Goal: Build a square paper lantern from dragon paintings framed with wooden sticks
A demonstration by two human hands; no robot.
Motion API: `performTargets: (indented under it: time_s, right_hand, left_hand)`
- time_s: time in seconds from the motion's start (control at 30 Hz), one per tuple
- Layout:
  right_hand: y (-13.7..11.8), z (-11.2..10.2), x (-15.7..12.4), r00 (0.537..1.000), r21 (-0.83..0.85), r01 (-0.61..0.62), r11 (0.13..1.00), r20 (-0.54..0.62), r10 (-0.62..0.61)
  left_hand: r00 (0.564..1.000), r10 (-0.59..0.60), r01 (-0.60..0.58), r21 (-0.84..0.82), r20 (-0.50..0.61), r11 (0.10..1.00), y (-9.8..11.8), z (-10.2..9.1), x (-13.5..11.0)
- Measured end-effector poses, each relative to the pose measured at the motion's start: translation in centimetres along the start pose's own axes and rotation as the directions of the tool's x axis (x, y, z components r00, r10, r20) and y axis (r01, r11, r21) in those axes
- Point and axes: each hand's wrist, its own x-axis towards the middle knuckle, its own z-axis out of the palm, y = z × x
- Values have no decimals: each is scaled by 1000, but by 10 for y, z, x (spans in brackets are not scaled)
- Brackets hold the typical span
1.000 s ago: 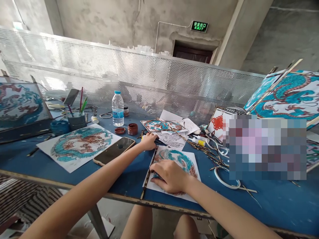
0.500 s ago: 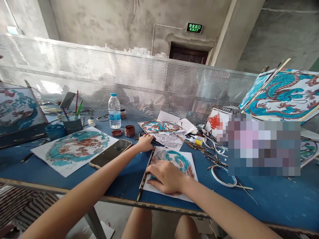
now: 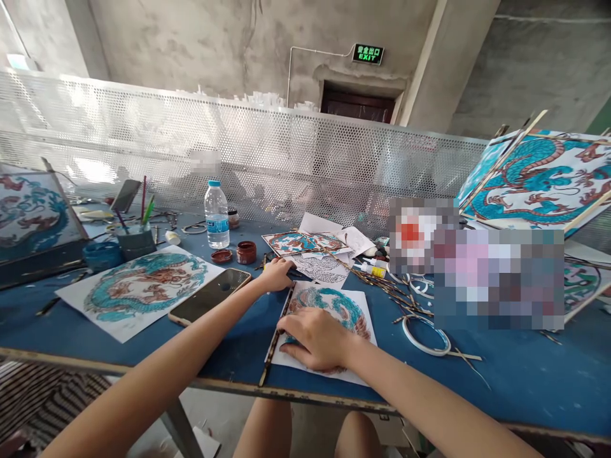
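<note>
At the near edge of the blue table [image 3: 515, 381], a person works over a painted sheet [image 3: 356, 304], which lies flat before them, partly hidden by the right hand [image 3: 312, 337]. That hand rests on the painting, thumb and forefinger apart, fingertips beside a dark stick [image 3: 268, 359] running along the sheet's left margin. The left hand [image 3: 277, 275] is curled near the stick's far end; from where I stand, I cannot tell whether it grips anything. Color already covers much of the visible design, and one side has its stick; whether this is fastened is unclear. The right margin shows none, so the edging appears to be at an early stage. Compare the small picture [image 3: 282, 244] behind, with sticks along its edges. Loose sticks [image 3: 389, 294], a glue bottle [image 3: 375, 271] and a white ring [image 3: 406, 332] lie to the right.
</note>
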Motion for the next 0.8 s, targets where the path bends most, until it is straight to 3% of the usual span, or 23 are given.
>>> performTargets:
  time_s: [0.8]
  right_hand:
    - [0,4,-3,999,-41,-33,999,9,33]
  left_hand:
    - [1000,-3,3,20,0,1000,-3,5,2]
